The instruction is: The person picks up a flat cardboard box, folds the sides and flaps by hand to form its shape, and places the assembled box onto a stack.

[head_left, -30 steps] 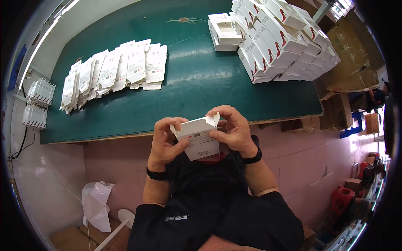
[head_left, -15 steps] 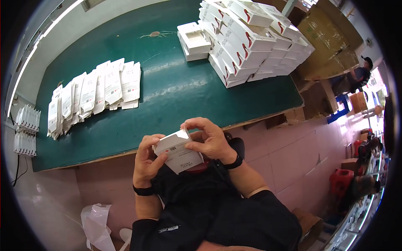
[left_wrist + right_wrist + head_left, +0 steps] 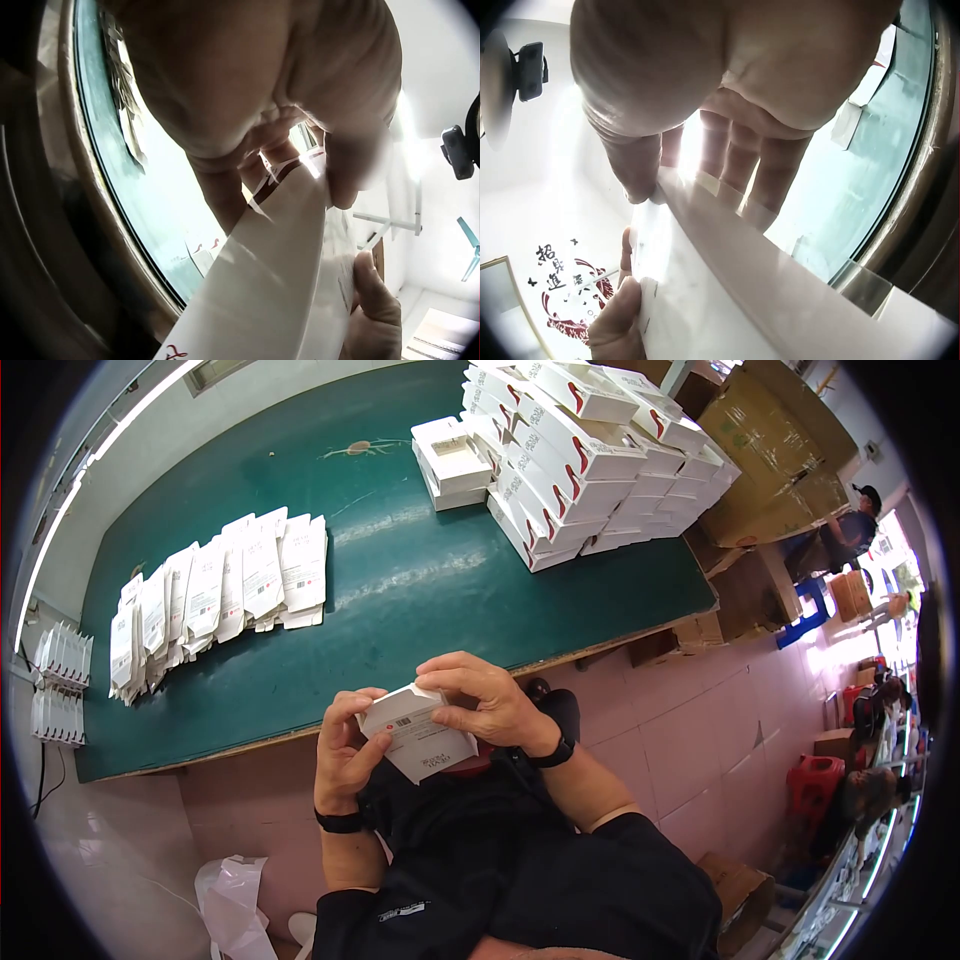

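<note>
Both hands hold a white printed carton (image 3: 415, 745) in front of the torso, past the near table edge. The left hand (image 3: 345, 755) grips its left side, thumb on the printed face and fingers behind the upper edge. On the other side the right hand (image 3: 490, 705) pinches the upper right corner, thumb on the printed face and fingers over the end. In the left wrist view the carton (image 3: 270, 255) lies between thumb and fingers of the left hand (image 3: 277, 82). The right wrist view has the carton (image 3: 705, 277) under the right hand (image 3: 712, 90).
On the green table (image 3: 400, 620), overlapping flat cartons (image 3: 205, 590) lie at left. Stacked boxes with red shoe prints (image 3: 590, 470) stand at back right, a small open box pile (image 3: 450, 465) beside them. Brown cardboard boxes (image 3: 770, 460) stand beyond the table's right end.
The head view has turned, so the table items sit further left and the hands lower. The right fingers have come down over the carton's upper end, where a raised flap showed before.
</note>
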Action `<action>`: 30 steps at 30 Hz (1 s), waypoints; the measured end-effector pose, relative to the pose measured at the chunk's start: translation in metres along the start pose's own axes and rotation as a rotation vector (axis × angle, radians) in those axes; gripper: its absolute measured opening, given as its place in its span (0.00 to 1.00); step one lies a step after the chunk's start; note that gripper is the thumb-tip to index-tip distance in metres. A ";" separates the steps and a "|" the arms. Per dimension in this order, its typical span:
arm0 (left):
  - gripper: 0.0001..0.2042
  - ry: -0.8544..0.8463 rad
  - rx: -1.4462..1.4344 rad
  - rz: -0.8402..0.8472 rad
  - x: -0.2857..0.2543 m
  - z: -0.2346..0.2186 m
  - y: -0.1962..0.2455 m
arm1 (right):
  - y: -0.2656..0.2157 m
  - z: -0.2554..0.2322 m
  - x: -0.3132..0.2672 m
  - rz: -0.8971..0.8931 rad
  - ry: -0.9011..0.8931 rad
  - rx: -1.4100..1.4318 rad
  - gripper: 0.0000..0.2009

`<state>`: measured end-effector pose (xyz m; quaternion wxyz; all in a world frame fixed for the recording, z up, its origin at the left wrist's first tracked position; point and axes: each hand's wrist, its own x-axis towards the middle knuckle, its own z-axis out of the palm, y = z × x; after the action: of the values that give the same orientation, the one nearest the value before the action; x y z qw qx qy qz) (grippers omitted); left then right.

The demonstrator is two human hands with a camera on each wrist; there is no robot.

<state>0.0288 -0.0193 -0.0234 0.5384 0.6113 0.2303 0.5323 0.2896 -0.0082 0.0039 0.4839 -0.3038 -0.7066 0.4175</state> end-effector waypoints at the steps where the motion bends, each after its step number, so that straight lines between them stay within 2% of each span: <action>1: 0.27 0.003 -0.006 0.001 0.000 0.001 0.000 | 0.000 0.000 0.000 -0.002 0.005 0.006 0.19; 6: 0.27 0.000 -0.027 0.011 -0.001 0.001 -0.003 | 0.000 0.002 -0.002 0.006 0.034 -0.004 0.18; 11: 0.26 -0.010 -0.020 0.004 -0.001 -0.001 -0.004 | 0.002 0.000 -0.003 0.003 -0.019 -0.035 0.16; 13: 0.27 -0.017 -0.003 -0.019 -0.001 -0.002 -0.003 | 0.000 0.000 -0.003 0.019 -0.065 -0.019 0.14; 19: 0.31 0.040 0.067 -0.148 0.000 0.005 0.001 | 0.000 -0.001 -0.001 0.028 -0.017 -0.010 0.12; 22: 0.30 0.032 0.033 -0.202 0.006 0.014 0.011 | -0.002 0.000 -0.001 0.045 0.007 -0.015 0.11; 25: 0.28 0.010 0.134 -0.213 0.005 0.008 0.006 | 0.000 0.000 -0.004 0.090 0.026 -0.001 0.11; 30: 0.23 -0.010 0.192 -0.200 0.010 0.014 0.015 | 0.003 0.003 -0.004 0.048 0.056 0.056 0.10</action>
<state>0.0401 -0.0209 -0.0034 0.5290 0.6366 0.3370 0.4486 0.2885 -0.0111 -0.0012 0.5015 -0.3185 -0.6733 0.4401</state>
